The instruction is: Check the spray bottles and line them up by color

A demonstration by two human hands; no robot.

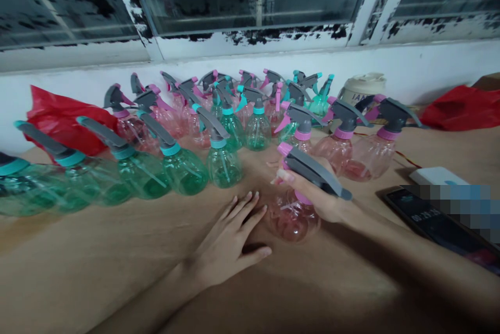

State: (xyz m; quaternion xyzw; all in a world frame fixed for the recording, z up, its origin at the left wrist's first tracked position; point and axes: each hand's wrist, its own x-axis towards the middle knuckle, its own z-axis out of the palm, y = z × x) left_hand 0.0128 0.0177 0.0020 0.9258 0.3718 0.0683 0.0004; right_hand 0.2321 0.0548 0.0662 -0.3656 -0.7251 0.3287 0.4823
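My right hand (312, 193) grips a pink spray bottle (294, 219) by the neck, just below its grey and pink trigger head. The bottle is clear pink plastic and its nozzle points away to the left. Flat on the table, fingers spread, lies my left hand (230, 245), close to the bottle's left side but apart from it. A green spray bottle (224, 167) with a grey and teal head stands beyond my left fingers. To the right of the held bottle stand two pink spray bottles, the nearer one (338, 149) partly behind my hand.
More green bottles (144, 177) line the left, and several pink and green ones crowd the back. Red plastic bags (70, 120) lie at left and right. A phone (433, 219) and a white device (441, 177) lie at right, below a pale tub (363, 86). Windows stand behind.
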